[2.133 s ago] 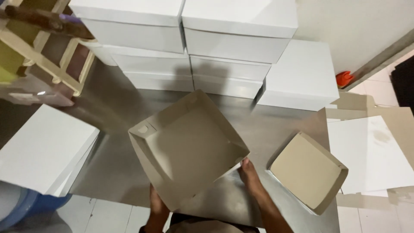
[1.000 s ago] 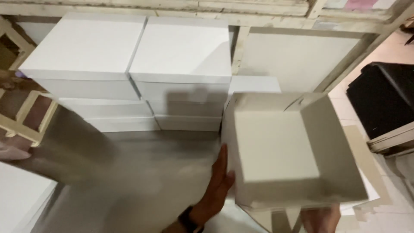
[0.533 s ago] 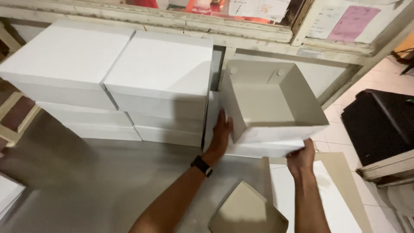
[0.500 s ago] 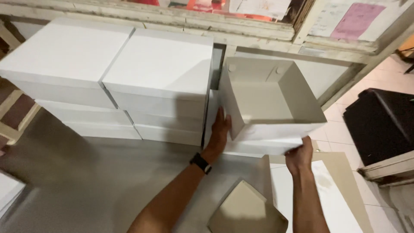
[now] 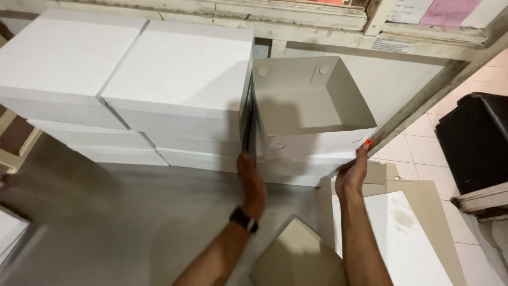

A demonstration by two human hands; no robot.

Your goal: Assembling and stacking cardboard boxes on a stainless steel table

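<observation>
An open white cardboard box (image 5: 309, 106) with a grey-brown inside sits on top of a closed white box (image 5: 296, 169), to the right of two stacks of closed white boxes (image 5: 180, 79). My left hand (image 5: 251, 180), with a dark watch on the wrist, presses against the front left lower corner of that pile. My right hand (image 5: 353, 172) touches the open box's front right corner with its fingertips.
The boxes stand on a grey metal table (image 5: 106, 222). A folded grey-brown lid (image 5: 296, 259) lies near my arms. Flat cardboard sheets (image 5: 402, 233) lie at the right. A black object (image 5: 476, 143) stands on the tiled floor. A wooden frame and wall run behind.
The open box went from my hands over the table up onto the white box at the right of the stacks. My hands now rest at its front corners.
</observation>
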